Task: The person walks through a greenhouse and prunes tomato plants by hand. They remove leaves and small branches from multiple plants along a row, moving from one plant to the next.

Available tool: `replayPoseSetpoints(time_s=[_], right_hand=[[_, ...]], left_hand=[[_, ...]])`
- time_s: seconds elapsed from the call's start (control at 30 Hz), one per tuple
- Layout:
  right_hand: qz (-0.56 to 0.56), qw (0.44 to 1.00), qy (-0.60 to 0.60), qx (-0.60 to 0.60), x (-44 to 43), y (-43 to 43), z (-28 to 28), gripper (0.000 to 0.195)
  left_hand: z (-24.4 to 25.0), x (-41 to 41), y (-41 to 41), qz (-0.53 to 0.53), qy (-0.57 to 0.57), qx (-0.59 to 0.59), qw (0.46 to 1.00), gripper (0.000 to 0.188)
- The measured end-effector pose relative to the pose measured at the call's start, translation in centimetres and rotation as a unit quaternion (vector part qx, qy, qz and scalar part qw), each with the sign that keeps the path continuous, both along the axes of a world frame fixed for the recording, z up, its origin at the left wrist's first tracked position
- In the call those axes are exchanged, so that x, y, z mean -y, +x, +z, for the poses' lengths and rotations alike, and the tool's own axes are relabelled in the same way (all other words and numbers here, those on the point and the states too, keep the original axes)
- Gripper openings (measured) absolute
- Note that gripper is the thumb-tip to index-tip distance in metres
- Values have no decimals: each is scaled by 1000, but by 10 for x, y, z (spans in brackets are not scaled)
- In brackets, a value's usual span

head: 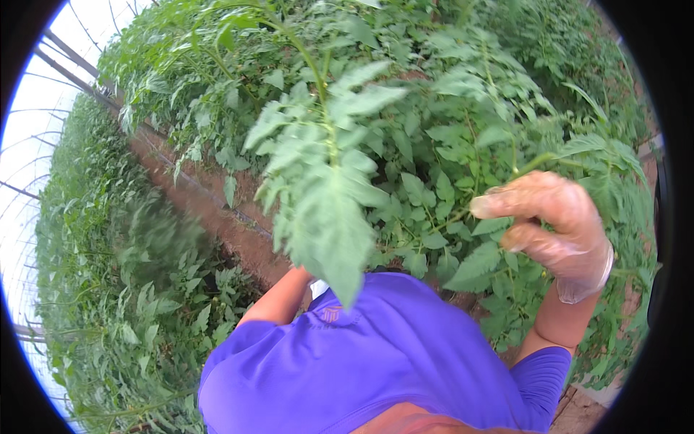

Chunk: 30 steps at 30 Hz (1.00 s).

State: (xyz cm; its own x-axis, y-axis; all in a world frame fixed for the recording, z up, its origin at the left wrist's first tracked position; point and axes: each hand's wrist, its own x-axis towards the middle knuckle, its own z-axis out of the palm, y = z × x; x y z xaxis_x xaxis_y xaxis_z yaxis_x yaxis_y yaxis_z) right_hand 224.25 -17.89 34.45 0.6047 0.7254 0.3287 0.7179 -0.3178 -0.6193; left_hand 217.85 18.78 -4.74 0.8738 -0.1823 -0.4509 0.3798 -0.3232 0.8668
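Observation:
My right hand (pixel 547 228), in a clear plastic glove, is raised at the right among leafy plants that look like tomato. Its fingers are bent, with a gap between the index finger and the thumb. A green stem (pixel 534 164) passes close behind the knuckles; whether the hidden fingers grip it, I cannot tell. My left hand is out of sight, with only the forearm (pixel 282 297) showing behind a large drooping tomato leaf (pixel 328 217). This leaf hangs from a tall stem (pixel 320 87), close to the camera and partly over my purple shirt (pixel 379 358).
A reddish soil path (pixel 184 190) runs between the rows, with a thin drip hose (pixel 200 190) along it. Dense plants (pixel 81 228) fill the left row. Greenhouse frame bars (pixel 70 62) arch at the upper left. Bare ground (pixel 580 409) shows at the lower right.

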Motion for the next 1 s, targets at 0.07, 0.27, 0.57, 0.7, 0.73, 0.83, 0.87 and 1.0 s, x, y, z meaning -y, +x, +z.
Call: replayPoseSetpoints(time_s=[0.07, 0.27, 0.57, 0.7, 0.73, 0.83, 0.87, 1.0], right_hand=[[-1, 983, 178, -46, -35, 17, -1, 19], [-232, 958, 167, -7, -179, 96, 55, 33], [-340, 922, 116, -146, -271, 173, 71, 38], [-279, 955, 55, -85, -291, 154, 68, 36], [-277, 955, 35, -95, -280, 149, 69, 44], [-251, 949, 114, -153, -251, 128, 67, 52], [-278, 939, 129, -158, -244, 121, 67, 55], [-298, 927, 157, -164, -227, 110, 62, 60]], left_hand=[[20, -58, -18, 247, -41, -45, 967, 23], [47, -245, 79, 388, -187, 196, 881, 17], [214, -189, 228, -8, -225, 240, 944, 35], [224, -161, 247, -71, -316, 252, 912, 34], [222, -154, 248, -86, -352, 242, 900, 33], [216, -132, 253, -150, -415, 220, 870, 31], [215, -124, 256, -177, -411, 222, 867, 31], [217, -102, 260, -267, -370, 189, 869, 50]])
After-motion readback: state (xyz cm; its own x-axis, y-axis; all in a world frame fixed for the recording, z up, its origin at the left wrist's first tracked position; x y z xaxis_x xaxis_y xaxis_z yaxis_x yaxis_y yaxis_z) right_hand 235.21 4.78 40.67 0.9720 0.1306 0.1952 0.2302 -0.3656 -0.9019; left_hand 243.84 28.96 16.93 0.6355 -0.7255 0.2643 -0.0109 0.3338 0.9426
